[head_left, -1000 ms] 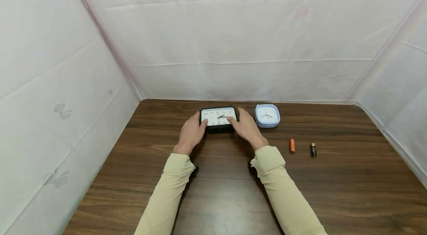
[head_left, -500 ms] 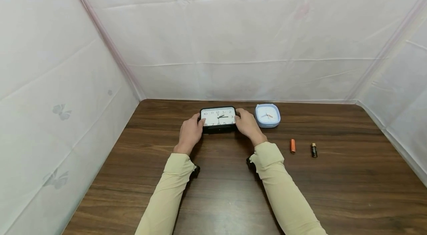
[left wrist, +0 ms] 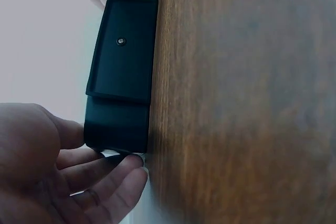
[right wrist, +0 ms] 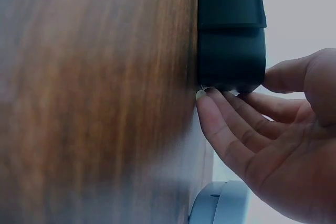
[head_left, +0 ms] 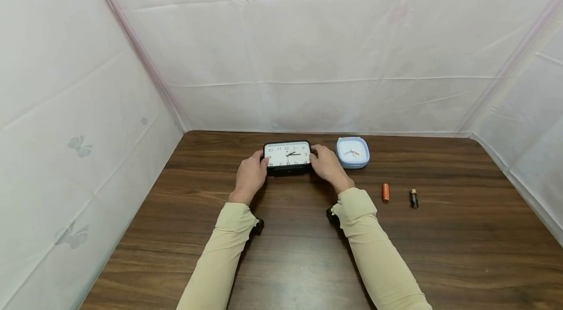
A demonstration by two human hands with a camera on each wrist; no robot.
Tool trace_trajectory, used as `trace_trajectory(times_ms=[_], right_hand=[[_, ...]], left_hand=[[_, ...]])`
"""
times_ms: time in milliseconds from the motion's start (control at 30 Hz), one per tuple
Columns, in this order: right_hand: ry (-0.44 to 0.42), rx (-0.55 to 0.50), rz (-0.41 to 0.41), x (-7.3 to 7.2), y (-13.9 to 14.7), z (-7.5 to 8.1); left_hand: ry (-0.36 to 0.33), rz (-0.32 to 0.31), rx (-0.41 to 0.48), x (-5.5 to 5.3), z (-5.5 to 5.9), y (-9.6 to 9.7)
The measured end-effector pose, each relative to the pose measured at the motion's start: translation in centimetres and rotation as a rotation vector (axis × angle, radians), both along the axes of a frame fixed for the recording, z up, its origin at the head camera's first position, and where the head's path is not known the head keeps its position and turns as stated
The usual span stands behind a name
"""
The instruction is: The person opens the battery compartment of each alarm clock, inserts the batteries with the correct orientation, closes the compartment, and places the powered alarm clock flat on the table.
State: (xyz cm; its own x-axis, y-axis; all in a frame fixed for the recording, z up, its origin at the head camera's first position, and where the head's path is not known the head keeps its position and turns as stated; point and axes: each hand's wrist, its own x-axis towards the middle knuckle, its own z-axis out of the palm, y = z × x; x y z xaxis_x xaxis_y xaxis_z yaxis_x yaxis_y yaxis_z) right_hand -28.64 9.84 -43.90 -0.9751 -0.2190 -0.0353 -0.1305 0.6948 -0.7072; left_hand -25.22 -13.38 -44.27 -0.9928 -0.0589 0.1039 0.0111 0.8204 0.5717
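- So, both hands are on the black clock, which sits toward the back of the wood-grain surface (head_left: pixel 281 256).
- That black clock (head_left: pixel 288 154) lies with its white dial up, numbers readable from the person's side, and its long dark edge faces the sleeves.
- Left hand (head_left: pixel 249 177) grips the left end: thumb at the dial's edge, other fingers curled around the end, down near the wood.
- Right hand (head_left: pixel 327 166) does pretty much the same on the right end, thumb on the rim, fingertips tucked low.
- Left wrist view also shows a small screw (left wrist: pixel 121 41) in that dark edge.
- Just beside the right hand there's a light blue clock (head_left: pixel 352 152), roundish-square, white face, orange hand on it.
- Nearer the person, off to the right, an orange battery (head_left: pixel 385 193) and a black-and-gold battery (head_left: pixel 414 198) lie apart from each other.
- Pale yellow-green sleeves (head_left: pixel 213 254) on both arms, plus a whitish patterned cloth (head_left: pixel 281 46) standing behind everything.
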Motion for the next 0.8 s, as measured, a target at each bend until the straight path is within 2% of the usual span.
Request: trace_trajectory(times_ms=[233, 667, 800], right_hand=[[0.007, 0.03, 0.052, 0.0, 0.0, 0.0], [-0.018, 0.017, 0.064, 1.1, 0.5, -0.1], [0.01, 0.024, 0.068, 1.8, 0.8, 0.0]], left_hand=[[-0.016, 0.004, -0.033, 0.2, 0.4, -0.1], [0.004, -0.05, -0.036, 0.9, 0.6, -0.3], [0.001, -0.061, -0.037, 1.3, 0.5, 0.0]])
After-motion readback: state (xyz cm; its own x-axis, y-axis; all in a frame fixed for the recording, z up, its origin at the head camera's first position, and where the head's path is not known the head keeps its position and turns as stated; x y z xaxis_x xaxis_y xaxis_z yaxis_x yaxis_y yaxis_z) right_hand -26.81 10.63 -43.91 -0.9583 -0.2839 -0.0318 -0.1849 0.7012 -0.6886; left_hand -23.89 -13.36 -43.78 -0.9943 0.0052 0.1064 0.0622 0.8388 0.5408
